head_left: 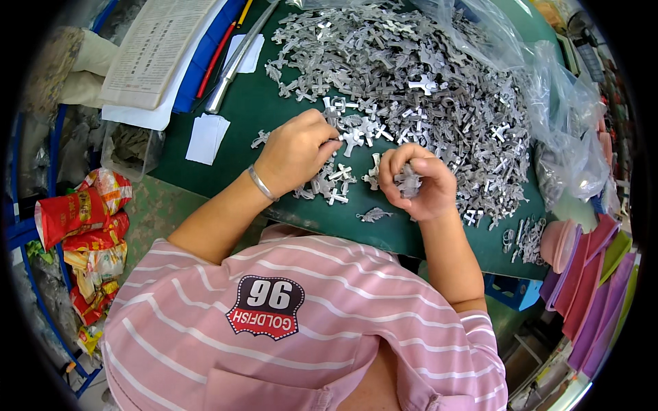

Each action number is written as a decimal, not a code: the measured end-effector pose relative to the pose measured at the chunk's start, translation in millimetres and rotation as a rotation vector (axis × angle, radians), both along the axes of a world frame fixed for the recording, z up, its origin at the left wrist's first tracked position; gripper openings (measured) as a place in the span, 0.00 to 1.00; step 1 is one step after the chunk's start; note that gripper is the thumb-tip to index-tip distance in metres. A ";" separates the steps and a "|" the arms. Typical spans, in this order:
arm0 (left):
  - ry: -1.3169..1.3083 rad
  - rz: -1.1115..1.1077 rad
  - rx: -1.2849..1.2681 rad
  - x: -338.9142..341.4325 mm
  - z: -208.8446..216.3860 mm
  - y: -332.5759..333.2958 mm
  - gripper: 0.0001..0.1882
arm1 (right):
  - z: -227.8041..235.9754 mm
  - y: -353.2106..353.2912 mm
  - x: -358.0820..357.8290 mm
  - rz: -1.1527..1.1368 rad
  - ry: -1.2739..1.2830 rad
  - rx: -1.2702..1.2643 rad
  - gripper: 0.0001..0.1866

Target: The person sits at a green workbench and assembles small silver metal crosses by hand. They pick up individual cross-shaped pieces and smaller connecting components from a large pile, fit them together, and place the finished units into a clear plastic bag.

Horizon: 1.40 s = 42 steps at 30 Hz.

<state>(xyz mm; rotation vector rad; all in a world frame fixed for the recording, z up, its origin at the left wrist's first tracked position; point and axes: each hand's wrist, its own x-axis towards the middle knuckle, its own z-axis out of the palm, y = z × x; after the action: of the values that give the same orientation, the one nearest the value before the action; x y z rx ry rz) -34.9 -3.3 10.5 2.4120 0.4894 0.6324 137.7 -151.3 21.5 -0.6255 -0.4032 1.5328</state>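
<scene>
A large heap of small silver-grey metal pieces [425,89], several cross-shaped and some like leaves, covers much of the green table [233,161]. My left hand [298,152] is at the near left edge of the heap, thumb and fingers pinched together beside shiny cross-shaped pieces [353,139]; what they grip is hidden. To its right, my right hand [428,183] is curled around a few grey metal pieces [408,182], which show between thumb and fingers. Loose pieces [333,183] lie between the hands, and a single leaf-shaped piece [374,215] rests near the table's front edge.
White paper slips [207,139], a silver rod-like tool [240,58] and a red pencil [216,60] lie at the left. Beyond them is a blue tray [205,58] under papers. Clear plastic bags [565,113] hang on the right; a small metal cluster [529,240] sits at the right corner.
</scene>
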 end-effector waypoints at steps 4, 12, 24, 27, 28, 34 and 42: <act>-0.155 0.063 -0.458 -0.2 -1.2 3.3 0.07 | 8.0 1.2 -3.0 -0.003 -0.289 -0.100 0.04; -0.213 0.143 -1.436 -6.9 11.0 -1.1 0.09 | 11.4 14.2 -43.4 0.011 -1.824 -0.025 0.06; -0.260 0.120 -1.582 -10.2 7.7 -5.3 0.09 | 5.8 9.8 -10.2 -0.038 -0.499 -0.419 0.08; -0.262 0.097 -1.620 -9.3 8.5 -7.3 0.09 | 3.8 5.6 -5.6 -0.034 -0.379 -0.359 0.08; -0.263 0.091 -1.631 -9.2 9.3 -7.9 0.09 | 3.6 4.9 -5.8 -0.042 -0.364 -0.346 0.08; -0.285 0.068 -1.665 -7.1 13.8 -7.9 0.09 | 0.4 1.7 -9.1 -0.125 -0.131 -0.169 0.07; -0.510 -0.019 -1.424 9.4 26.2 -19.6 0.03 | -4.9 10.1 -17.0 -0.042 0.205 -0.350 0.19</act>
<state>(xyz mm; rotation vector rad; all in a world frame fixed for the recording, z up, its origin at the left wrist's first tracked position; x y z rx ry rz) -25.5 -22.9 36.7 0.8753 0.4453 0.5509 120.7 -141.2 16.6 -0.7320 0.0371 1.6223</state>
